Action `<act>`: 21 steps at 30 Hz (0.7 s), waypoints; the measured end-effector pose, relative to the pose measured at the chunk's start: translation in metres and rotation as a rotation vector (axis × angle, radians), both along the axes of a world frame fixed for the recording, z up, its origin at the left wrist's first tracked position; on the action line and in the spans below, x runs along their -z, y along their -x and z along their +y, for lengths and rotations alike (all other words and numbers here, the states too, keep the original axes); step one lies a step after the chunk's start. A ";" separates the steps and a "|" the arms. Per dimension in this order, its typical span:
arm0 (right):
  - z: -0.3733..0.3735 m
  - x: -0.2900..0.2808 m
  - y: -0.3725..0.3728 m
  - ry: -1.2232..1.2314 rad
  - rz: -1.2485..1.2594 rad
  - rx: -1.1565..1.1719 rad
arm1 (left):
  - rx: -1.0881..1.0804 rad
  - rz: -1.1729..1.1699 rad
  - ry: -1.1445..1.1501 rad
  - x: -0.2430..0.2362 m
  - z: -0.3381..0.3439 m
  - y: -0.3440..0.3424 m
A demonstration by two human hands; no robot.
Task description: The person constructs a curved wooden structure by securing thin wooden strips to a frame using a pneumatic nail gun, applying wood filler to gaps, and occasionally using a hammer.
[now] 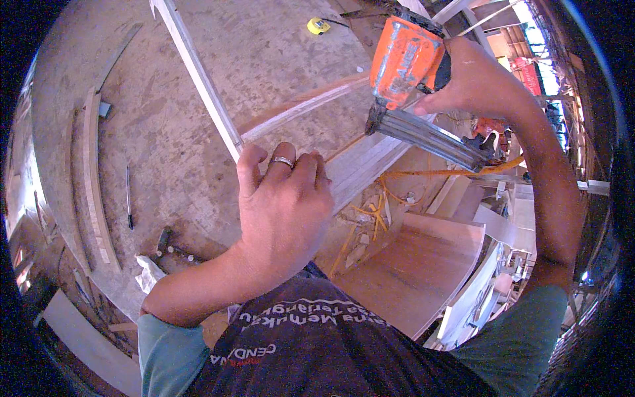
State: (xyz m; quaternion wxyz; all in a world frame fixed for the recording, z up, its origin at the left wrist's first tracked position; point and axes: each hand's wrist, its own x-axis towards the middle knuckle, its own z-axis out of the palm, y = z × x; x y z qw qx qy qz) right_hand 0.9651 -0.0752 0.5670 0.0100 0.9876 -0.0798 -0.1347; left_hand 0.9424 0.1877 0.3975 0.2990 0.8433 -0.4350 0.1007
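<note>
My right hand (479, 79) is wrapped round an orange nail gun (405, 63) with a long grey magazine. The gun's nose is down by a pale wooden board (370, 162), and whether it touches the wood cannot be made out. On the near side, my left hand (284, 198), with a ring on one finger, is closed over the corner of a wooden frame. From that corner a narrow pale strip (198, 76) runs away to the far left. A curved wooden piece (297, 109) spans between the strip and the board.
The frame lies on a large stained worktop (185, 139). On it are a yellow tape measure (318, 26), a pen (129, 198), wooden strips (94, 178) and crumpled white plastic (149, 272). A yellow air hose (423, 173) trails at the right, above a curved wooden panel (423, 258) and scattered offcuts.
</note>
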 end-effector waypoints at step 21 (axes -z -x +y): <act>0.009 -0.010 -0.001 0.112 0.230 0.150 | 0.000 -0.055 0.039 0.001 0.000 0.007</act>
